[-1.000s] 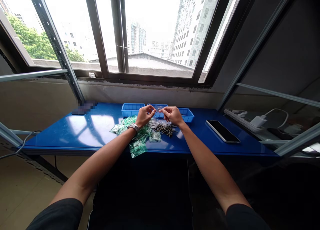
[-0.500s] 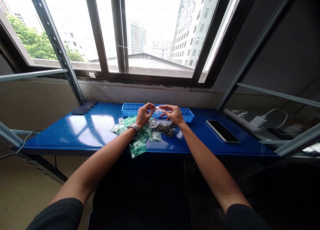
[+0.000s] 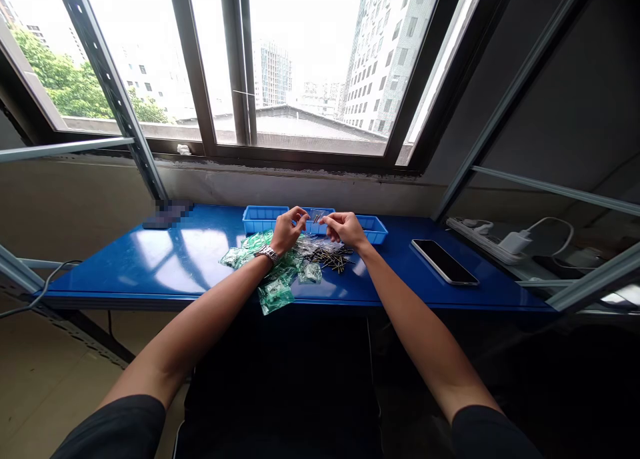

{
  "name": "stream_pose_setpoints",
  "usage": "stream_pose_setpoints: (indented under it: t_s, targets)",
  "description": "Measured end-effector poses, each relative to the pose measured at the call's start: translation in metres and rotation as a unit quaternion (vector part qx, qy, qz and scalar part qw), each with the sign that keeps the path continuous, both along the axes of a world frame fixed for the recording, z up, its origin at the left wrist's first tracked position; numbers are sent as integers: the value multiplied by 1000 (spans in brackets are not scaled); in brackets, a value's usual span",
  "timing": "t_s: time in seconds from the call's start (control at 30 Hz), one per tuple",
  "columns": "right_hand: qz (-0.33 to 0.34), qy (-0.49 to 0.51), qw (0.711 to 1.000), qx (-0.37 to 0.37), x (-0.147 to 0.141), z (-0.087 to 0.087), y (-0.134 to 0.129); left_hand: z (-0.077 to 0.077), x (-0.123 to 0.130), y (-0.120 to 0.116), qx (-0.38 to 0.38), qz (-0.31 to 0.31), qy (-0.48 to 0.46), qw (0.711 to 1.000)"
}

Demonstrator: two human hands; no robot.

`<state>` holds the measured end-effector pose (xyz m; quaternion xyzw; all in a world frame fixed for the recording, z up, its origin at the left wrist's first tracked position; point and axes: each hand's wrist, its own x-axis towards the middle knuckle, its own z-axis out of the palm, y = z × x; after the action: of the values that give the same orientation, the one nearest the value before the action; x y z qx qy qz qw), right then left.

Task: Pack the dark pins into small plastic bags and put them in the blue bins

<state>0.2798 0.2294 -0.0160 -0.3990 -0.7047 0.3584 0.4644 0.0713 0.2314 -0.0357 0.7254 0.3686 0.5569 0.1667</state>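
Note:
A small clear plastic bag point(image 3: 317, 214) with little dark pieces in it is stretched between my two hands above the blue bins. My left hand point(image 3: 290, 230), with a metal-band watch at the wrist, pinches its left edge. At the other edge, the fingers of my right hand point(image 3: 346, 230) are closed on the bag. Below my hands lies a pile of green plastic packets point(image 3: 277, 291), some overlapping the table's front edge. Beside it is a heap of dark and brass-coloured screw-like pieces point(image 3: 332, 259), with more clear bags point(image 3: 317, 244) behind it.
Blue plastic bins point(image 3: 266, 218) stand in a row at the back of the blue table point(image 3: 150, 266). A phone point(image 3: 444, 262) lies on the right, near a power strip with a charger point(image 3: 516, 242). Metal shelf posts point(image 3: 145, 159) rise at both sides.
The clear bag, crumpled between my fingers before, is now spread flatter, and the dark pieces in it show. My hands have barely moved.

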Motion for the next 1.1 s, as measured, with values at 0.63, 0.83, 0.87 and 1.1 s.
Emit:
stream_pose_setpoints:
  t_s: [0.63,0.83,0.87,1.1]
  targets:
    - [5,-267,959,95,10,3,-1,0,0,-2,-2,-9,12,1000]
    - [52,-348,934,60,15,8,-4,0,0,-2,-9,-7,16,1000]
    - [56,-357,931,57,16,8,-5,0,0,-3,-10,-7,17,1000]
    - [69,-361,929,45,16,11,-6,1,0,-5,-14,-11,16,1000]
